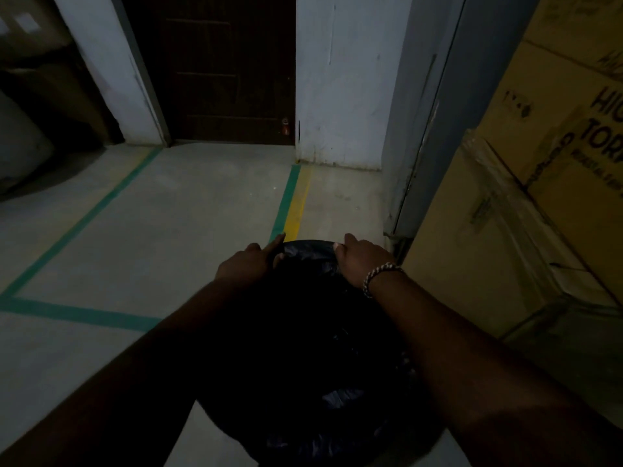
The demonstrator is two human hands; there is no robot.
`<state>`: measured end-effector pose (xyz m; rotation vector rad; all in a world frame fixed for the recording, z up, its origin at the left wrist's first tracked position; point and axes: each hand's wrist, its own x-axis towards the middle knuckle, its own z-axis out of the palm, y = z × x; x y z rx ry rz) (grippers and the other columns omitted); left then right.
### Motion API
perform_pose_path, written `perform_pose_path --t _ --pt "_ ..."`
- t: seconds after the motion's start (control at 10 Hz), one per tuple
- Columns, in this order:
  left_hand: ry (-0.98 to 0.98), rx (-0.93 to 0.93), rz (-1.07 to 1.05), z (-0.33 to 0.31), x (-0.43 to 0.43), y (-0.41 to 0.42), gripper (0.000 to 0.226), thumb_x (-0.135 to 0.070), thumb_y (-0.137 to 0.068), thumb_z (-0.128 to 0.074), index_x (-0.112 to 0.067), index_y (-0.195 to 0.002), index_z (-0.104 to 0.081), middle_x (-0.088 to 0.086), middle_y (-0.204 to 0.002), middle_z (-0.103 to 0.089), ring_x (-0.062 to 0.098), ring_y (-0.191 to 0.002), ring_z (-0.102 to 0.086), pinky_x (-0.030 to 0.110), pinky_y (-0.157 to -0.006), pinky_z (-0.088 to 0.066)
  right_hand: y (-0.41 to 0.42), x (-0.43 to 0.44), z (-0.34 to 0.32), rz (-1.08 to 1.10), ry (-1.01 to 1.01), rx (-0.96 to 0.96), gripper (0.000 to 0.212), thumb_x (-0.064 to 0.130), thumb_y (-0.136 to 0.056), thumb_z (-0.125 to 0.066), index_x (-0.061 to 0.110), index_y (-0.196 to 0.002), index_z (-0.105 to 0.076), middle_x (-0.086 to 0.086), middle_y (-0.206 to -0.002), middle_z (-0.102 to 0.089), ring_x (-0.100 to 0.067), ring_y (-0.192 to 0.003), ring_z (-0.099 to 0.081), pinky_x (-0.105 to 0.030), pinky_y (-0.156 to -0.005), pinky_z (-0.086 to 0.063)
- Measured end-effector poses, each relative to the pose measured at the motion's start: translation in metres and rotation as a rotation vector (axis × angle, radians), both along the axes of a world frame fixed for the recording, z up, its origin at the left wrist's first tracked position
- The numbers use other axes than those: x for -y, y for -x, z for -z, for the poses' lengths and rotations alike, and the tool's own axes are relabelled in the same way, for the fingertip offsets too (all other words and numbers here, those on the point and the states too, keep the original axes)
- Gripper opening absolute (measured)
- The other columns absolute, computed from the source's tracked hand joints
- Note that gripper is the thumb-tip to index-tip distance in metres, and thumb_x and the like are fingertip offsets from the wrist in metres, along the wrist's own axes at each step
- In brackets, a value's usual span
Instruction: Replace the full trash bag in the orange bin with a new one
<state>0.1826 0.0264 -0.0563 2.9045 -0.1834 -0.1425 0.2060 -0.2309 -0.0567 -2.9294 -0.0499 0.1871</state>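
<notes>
A black trash bag covers the round mouth of the bin below me; the bin's orange body is hidden in the dark. My left hand grips the bag's edge at the far left of the rim, forefinger stretched forward. My right hand, a beaded bracelet on its wrist, curls over the bag's edge at the far right of the rim. Both forearms reach across the bag.
Stacked cardboard boxes stand close on the right, beside a grey door frame. A dark wooden door is straight ahead. Green and yellow tape lines mark the concrete floor. Dim bundles lie at the far left.
</notes>
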Motion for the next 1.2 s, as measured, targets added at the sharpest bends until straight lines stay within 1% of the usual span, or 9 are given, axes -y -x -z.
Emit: perform_pose_path --t 0.1,0.4,0.5,0.6,0.7,0.8,0.9,1.1,1.2 --pt "0.008 0.013 -0.031 0.003 -0.015 0.024 0.062 -0.065 -0.097 -0.032 -0.062 -0.147 0.004 0.009 -0.120 -0.051 0.038 -0.106 -0.061 0.049 -0.088 -0.053 0.029 0.015 0.000 -0.031 0.069 0.016 0.071 0.062 -0.100 -0.019 0.025 -0.159 -0.009 -0.014 -0.148 -0.044 -0.039 -0.125 -0.051 -0.050 -0.096 -0.048" --pt "0.166 0.013 -0.099 0.018 -0.045 0.083 0.072 -0.057 -0.097 -0.044 -0.039 -0.157 -0.009 0.018 -0.128 -0.046 0.047 -0.103 -0.061 0.049 -0.087 -0.053 0.094 0.060 0.010 0.043 0.042 -0.026 0.072 0.057 -0.101 -0.024 0.024 -0.159 0.001 -0.015 -0.153 -0.035 -0.040 -0.119 -0.052 -0.047 -0.088 -0.052" --pt "0.028 0.279 -0.237 0.006 -0.036 0.109 0.061 -0.053 -0.100 -0.043 -0.022 -0.152 -0.037 0.021 -0.133 -0.053 0.045 -0.107 -0.059 0.051 -0.082 -0.051 0.122 0.065 -0.002 0.139 0.019 -0.001 0.070 0.054 -0.100 -0.023 0.020 -0.159 -0.005 -0.016 -0.155 -0.032 -0.040 -0.125 -0.047 -0.049 -0.097 -0.047" --pt "-0.087 0.422 -0.121 -0.015 -0.012 0.131 0.057 -0.057 -0.099 -0.036 -0.022 -0.139 -0.055 0.013 -0.128 -0.061 0.040 -0.109 -0.058 0.048 -0.082 -0.049 0.149 0.051 -0.014 0.014 0.114 0.202 0.069 0.051 -0.099 -0.026 0.016 -0.158 -0.018 -0.014 -0.157 -0.033 -0.038 -0.136 -0.040 -0.051 -0.108 -0.039" --pt "-0.031 0.261 0.225 -0.025 0.030 0.175 0.066 -0.070 -0.096 -0.018 -0.034 -0.126 -0.065 -0.004 -0.125 -0.066 0.028 -0.122 -0.056 0.044 -0.093 -0.046 0.202 0.009 -0.018 -0.371 0.059 0.269 0.064 0.050 -0.099 -0.027 0.020 -0.155 -0.032 -0.007 -0.153 -0.045 -0.030 -0.142 -0.038 -0.054 -0.118 -0.026" --pt "-0.113 0.065 0.409 -0.013 0.042 0.201 0.074 -0.075 -0.095 -0.010 -0.033 -0.119 -0.067 -0.006 -0.120 -0.068 0.021 -0.119 -0.056 0.041 -0.097 -0.044 0.229 -0.006 -0.009 -0.514 0.064 0.223 0.060 0.050 -0.098 -0.032 0.024 -0.151 -0.040 -0.001 -0.144 -0.054 -0.027 -0.138 -0.045 -0.057 -0.116 -0.028" --pt "-0.175 -0.074 0.547 -0.003 0.037 0.214 0.079 -0.075 -0.095 -0.002 -0.030 -0.109 -0.066 0.000 -0.097 -0.070 0.020 -0.094 -0.061 0.036 -0.088 -0.047 0.235 -0.002 0.000 -0.477 0.047 0.141 0.061 0.053 -0.096 -0.031 0.029 -0.152 -0.036 0.003 -0.137 -0.059 -0.024 -0.133 -0.049 -0.050 -0.115 -0.033" --pt "-0.137 0.016 0.485 -0.016 0.023 0.222 0.069 -0.073 -0.097 -0.015 -0.033 -0.127 -0.061 -0.001 -0.127 -0.065 0.024 -0.121 -0.054 0.040 -0.100 -0.043 0.231 0.017 -0.005 -0.436 0.017 0.119 0.065 0.055 -0.098 -0.027 0.029 -0.157 -0.025 0.004 -0.130 -0.061 -0.021 -0.123 -0.053 -0.038 -0.102 -0.044" --pt "-0.114 0.009 0.449 -0.020 0.025 0.219 0.061 -0.071 -0.097 -0.022 -0.036 -0.131 -0.058 -0.004 -0.135 -0.058 0.023 -0.129 -0.048 0.043 -0.101 -0.044 0.229 0.006 -0.011 -0.441 0.018 0.125 0.066 0.054 -0.098 -0.028 0.028 -0.158 -0.023 0.004 -0.140 -0.055 -0.023 -0.130 -0.048 -0.041 -0.108 -0.040"
